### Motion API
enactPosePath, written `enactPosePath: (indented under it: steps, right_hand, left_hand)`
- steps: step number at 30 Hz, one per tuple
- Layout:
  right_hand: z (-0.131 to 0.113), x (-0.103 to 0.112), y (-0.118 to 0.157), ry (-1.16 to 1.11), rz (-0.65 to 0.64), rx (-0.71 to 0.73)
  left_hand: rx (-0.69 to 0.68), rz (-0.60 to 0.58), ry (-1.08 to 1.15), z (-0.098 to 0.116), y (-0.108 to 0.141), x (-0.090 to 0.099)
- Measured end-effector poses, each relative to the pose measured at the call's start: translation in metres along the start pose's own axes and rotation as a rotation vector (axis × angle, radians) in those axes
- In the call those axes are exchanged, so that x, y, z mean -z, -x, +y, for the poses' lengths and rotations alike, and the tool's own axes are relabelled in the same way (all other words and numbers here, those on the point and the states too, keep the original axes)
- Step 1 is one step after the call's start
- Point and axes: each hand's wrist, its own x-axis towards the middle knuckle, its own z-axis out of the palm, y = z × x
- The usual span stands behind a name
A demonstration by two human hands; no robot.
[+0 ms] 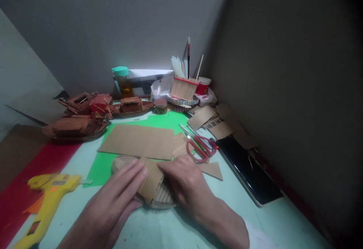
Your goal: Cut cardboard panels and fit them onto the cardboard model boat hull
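Close in front of me lies a cardboard boat model (150, 181), with a rounded ridged base and a smoother brown piece across its middle. My left hand (121, 188) holds its left side, fingers laid together over the top and thumb low at the near edge. On the opposite side my right hand (188, 184) is closed at the model's edge with its fingers curled; their tips are partly hidden. Just beyond the model is a flat cardboard sheet (138, 141). Red-handled scissors (200, 147) rest past my right hand on cardboard scraps (211, 170).
A yellow glue gun (51, 199) with a lit red light lies at left. Brown boat models (76, 126) stand behind it. At the back are a teal-lidded bottle (122, 80) and a stick holder (184, 87). A black phone (249, 169) lies right, near the wall.
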Motion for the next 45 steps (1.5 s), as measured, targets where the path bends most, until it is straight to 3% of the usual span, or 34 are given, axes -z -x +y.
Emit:
enactPosePath:
  steps: [6, 21, 26, 31, 36, 45]
  right_hand:
    - [-0.003, 0.0, 0.001, 0.009, -0.005, 0.03]
    - [-0.007, -0.003, -0.008, -0.05, -0.11, -0.108]
    - [-0.014, 0.006, -0.004, -0.096, -0.064, -0.121]
    - [-0.027, 0.0, 0.002, -0.108, -0.02, -0.052]
    - [-0.026, -0.015, 0.005, 0.005, -0.133, 0.03]
    - [-0.021, -0.011, 0.007, -0.037, -0.114, 0.058]
  left_hand:
    - [0.047, 0.009, -0.018, 0.006, 0.0, 0.002]
    - [-0.008, -0.06, -0.136, 0.01, -0.003, 0.004]
    - [0.026, -0.066, -0.094, 0.012, -0.004, 0.0]
    - [0.045, -0.064, -0.089, 0.014, -0.005, 0.0]
    - [0.044, -0.049, -0.142, 0.014, -0.004, 0.002]
    - [0.091, -0.029, -0.11, 0.011, 0.0, 0.002]
